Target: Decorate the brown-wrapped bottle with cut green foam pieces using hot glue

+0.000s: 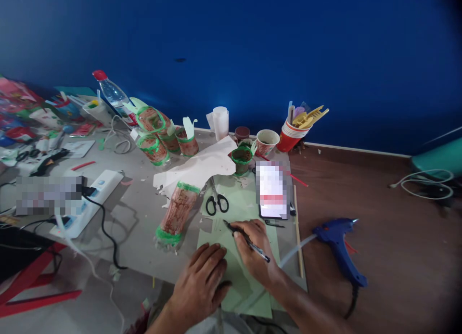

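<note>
My right hand [254,250] grips a black pen [245,240], its tip resting on a pale green paper sheet [245,213]. My left hand [202,281] lies flat on the same sheet, fingers stretched out, holding it down. Black-handled scissors [216,201] lie on the sheet just beyond my hands. A cut plastic bottle [176,213] filled with brown matter and trimmed in green lies on its side to the left of the sheet.
A blue glue gun [339,242] lies on the wooden floor at right. A phone [272,192], a red cup of sticks [292,132], paper cups, a white paper [202,168], more green-trimmed bottle pieces [155,141] and a white power strip [90,201] crowd the grey board.
</note>
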Tool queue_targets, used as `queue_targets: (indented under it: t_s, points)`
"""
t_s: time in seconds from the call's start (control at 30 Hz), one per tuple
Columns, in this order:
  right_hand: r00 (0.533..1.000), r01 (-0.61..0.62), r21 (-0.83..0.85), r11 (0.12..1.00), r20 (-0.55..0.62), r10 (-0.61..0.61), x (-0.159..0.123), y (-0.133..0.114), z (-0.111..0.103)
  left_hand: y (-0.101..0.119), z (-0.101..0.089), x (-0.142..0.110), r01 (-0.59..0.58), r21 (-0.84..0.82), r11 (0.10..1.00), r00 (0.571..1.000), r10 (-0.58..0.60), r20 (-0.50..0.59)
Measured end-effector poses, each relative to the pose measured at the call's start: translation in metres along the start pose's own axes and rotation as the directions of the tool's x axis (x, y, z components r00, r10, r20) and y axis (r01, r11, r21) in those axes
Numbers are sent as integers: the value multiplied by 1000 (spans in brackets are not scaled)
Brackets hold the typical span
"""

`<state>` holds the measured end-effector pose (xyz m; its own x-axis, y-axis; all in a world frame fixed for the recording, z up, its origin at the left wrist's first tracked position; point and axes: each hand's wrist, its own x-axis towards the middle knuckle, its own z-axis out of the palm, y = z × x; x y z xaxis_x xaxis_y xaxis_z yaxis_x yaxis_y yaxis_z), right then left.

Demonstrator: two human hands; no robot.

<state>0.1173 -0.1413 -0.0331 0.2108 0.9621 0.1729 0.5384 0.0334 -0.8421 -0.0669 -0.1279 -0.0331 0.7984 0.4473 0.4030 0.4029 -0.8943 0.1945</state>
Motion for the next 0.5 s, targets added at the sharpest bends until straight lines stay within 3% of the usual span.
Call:
queue_targets:
  t_s: [0.5]
  points:
    - [1000,8,-10,1000,-16,-8,-1,3,3,0,3,-2,7,-5,1000,1000,-7,3]
